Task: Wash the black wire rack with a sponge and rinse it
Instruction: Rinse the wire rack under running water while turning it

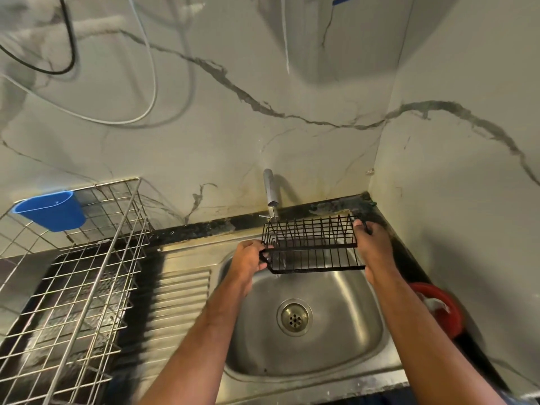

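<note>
Now we hold the black wire rack (312,247) up over the sink (306,340), right under the tap (271,191). A thin line of water runs down from the tap, goes through the left part of the rack, and falls into the sink bowl. Our left hand (248,263) grips the left end of the rack, with the fingers curled round its wires. Our right hand (372,248) grips the right end, with the thumb hooked over the top wire. The rack sits level between both hands and does not touch the sink. The drain (294,317) is in the middle of the bowl, below the rack.

To the left, a big silver wire basket (87,276) stands on the counter beside the sink. A blue cup (51,210) hangs on the back edge of that basket. To the right of the sink, near the wall, a red round thing (441,308) sits on the dark counter, partly hidden behind our right arm. We cannot tell what it is.
</note>
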